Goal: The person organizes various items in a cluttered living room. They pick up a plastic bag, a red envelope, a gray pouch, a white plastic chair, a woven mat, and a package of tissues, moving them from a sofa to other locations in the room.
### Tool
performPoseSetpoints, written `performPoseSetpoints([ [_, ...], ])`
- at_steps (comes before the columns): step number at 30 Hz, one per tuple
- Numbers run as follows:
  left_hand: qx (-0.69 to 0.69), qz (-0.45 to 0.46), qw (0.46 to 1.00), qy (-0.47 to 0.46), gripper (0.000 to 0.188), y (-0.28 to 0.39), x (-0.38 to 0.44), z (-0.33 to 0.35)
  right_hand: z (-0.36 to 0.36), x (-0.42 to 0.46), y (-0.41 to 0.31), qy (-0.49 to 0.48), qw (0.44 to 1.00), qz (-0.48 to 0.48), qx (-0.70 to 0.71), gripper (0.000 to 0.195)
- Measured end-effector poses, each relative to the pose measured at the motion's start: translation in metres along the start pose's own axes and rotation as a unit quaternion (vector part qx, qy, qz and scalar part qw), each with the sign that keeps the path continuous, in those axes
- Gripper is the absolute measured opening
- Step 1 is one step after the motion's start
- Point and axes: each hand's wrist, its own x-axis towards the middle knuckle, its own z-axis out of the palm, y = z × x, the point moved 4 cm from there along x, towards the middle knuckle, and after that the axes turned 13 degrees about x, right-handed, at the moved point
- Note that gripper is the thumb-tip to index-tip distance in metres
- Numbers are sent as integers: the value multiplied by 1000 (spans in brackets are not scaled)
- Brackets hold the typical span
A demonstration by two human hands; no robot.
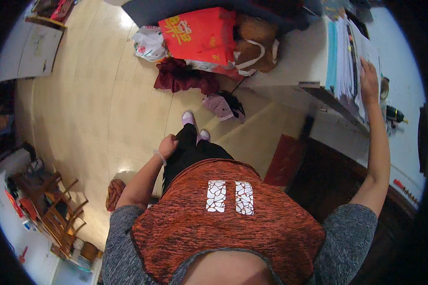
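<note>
On the right, my right hand (pixel 370 82) lies against a row of papers and folders (pixel 346 60) at the edge of a pale shelf or table top (pixel 306 64). Its fingers point away from me along the outer white sheets; whether they grip any is unclear. A light blue folder or paper edge (pixel 331 53) shows at the left of the row. My left hand (pixel 168 145) hangs low beside my black trousers (pixel 185 149), fingers curled inward, a pale bracelet on the wrist. I see nothing held in it, but the palm side is hidden.
A red paper bag (pixel 199 35), a white plastic bag (pixel 149 44) and a brown bag with white handles (pixel 258 46) stand on the floor ahead. Dark red cloth (pixel 185 76) and a pinkish item (pixel 219 107) lie nearer. Wooden furniture (pixel 53 210) is at left, a drill-like tool (pixel 394 114) at right.
</note>
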Motion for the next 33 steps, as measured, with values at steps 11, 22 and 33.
performPoseSetpoints([
  [11,-126,117,953,248,44,168,167,-120,-57,-3,-67,133,985,107,0,35],
  [22,-27,-152,966,207,102,282,372,-189,66,-69,-328,-43,859,321,396,31],
  [33,134,-124,963,197,76,299,405,-166,126,-93,-370,-92,778,358,508,30],
])
